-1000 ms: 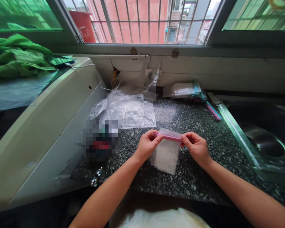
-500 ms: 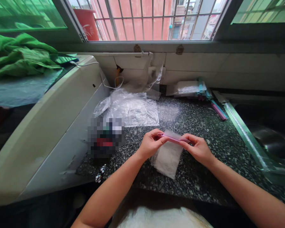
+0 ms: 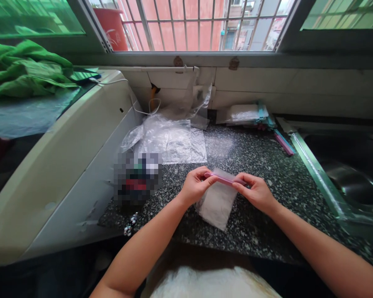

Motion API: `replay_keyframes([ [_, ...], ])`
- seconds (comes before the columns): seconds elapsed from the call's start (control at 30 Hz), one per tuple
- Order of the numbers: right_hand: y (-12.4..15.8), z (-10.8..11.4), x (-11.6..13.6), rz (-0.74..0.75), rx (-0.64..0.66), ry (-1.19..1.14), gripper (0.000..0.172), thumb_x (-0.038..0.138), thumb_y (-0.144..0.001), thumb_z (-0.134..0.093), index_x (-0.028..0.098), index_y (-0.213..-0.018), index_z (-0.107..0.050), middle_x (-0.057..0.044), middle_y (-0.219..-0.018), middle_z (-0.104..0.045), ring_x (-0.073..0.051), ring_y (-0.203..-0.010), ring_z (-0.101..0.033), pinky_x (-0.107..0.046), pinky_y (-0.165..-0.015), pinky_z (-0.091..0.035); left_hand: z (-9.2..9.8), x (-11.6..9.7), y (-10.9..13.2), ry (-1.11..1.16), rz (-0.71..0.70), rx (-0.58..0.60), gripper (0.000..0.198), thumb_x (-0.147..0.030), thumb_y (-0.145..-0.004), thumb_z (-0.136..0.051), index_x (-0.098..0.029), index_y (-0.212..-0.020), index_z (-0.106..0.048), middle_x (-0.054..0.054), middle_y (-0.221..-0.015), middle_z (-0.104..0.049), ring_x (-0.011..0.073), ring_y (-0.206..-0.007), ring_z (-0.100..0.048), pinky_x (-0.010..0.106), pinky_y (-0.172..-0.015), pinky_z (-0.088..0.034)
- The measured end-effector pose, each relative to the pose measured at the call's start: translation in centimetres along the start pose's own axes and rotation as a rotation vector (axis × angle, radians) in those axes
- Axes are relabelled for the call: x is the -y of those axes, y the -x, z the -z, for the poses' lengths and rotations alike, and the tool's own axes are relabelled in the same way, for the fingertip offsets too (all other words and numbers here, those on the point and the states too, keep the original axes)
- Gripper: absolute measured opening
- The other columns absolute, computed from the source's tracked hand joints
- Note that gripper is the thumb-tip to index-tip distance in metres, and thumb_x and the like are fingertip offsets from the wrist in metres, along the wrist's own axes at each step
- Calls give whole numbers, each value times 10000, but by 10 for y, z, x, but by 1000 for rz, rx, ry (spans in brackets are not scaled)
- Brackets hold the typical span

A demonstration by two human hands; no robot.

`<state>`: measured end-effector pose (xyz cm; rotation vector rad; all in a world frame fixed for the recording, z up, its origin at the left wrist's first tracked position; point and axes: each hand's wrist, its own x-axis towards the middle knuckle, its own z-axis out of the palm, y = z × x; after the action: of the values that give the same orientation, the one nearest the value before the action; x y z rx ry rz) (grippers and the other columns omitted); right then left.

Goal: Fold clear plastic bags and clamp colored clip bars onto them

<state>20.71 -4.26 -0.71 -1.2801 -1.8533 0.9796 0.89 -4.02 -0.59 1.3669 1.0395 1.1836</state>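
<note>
Left hand (image 3: 195,187): fingers were pinched shut on the left end of the pink sealing clip (image 3: 225,179).
Right hand (image 3: 257,192): fingers were pinched shut on the clip's right end.
Pink sealing clip: lay across the top edge of the small clear bag (image 3: 216,203), between both hands.
Small clear bag: its lower part rested on the granite counter (image 3: 267,165).
Surroundings: loose plastic sheets (image 3: 170,140) lay behind the hands, and the steel sink (image 3: 345,182) was at the right.

The counter (image 3: 261,161) is speckled dark stone, polished and a little glossy. The small bag (image 3: 216,203) is thin clear plastic, slightly cloudy, with a smooth pink plastic strip (image 3: 225,180) on top. The sink (image 3: 348,186) is shiny metal. The green cloth (image 3: 25,74) looks soft and matt.
</note>
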Motion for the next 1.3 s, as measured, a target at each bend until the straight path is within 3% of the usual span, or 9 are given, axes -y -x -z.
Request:
replay_keyframes([
  [0.17,-1,4,2,33,-1,21,292,459,-734,-585,179,-652,-591,11,-579,-524,-116,-555,-450,-236,-526,-373,0,3,-1,28,50,9,399,-523,-645,-659,-156,-574,-518,-47,-548,-402,82,-544,-354,219,-539,-295],
  [0.33,-3,13,1,15,-128,-22,294,464,-724,-597,176,-666,-590,9,-591,-512,-113,-546,-440,-233,-504,-357,2,5,1,32,176,199,401,-511,-628,-675,-141,-775,-631,33,-731,-596,141,-683,-502,253,-639,-381],
  [0.6,-10,26,0,-3,-315,-94,267,437,-691,-629,177,-646,-584,17,-575,-501,-98,-515,-421,-229,-492,-349,-2,9,0,66,273,267,404,-518,-562,-700,-132,-532,-582,-15,-534,-507,99,-536,-428,235,-554,-329],
  [0.8,-9,25,-1,-1,-278,-104,286,458,-695,-622,178,-651,-584,12,-583,-514,-106,-530,-442,-232,-507,-373,2,7,0,0,291,345,354,-475,-606,-691,-130,-587,-616,-9,-552,-524,105,-538,-440,239,-557,-328],
  [0.97,-3,11,1,30,-118,-88,278,443,-715,-613,172,-661,-581,12,-591,-504,-104,-544,-437,-228,-507,-359,3,6,-1,43,112,121,353,-380,-597,-739,-147,-845,-644,23,-775,-612,137,-727,-517,250,-704,-385],
  [1.13,0,-7,2,-9,-32,-117,307,475,-710,-611,171,-683,-581,17,-589,-514,-106,-554,-451,-229,-524,-377,2,7,-1,160,81,63,305,-414,-622,-725,-129,-661,-626,-8,-632,-560,107,-639,-487,228,-649,-381],
  [1.3,1,-16,-1,-127,110,-224,301,454,-675,-627,164,-749,-599,-11,-670,-602,-131,-614,-526,-258,-588,-433,4,7,-4,383,141,-132,328,-415,-553,-771,-135,-677,-656,-10,-617,-613,100,-599,-516,229,-638,-416],
])
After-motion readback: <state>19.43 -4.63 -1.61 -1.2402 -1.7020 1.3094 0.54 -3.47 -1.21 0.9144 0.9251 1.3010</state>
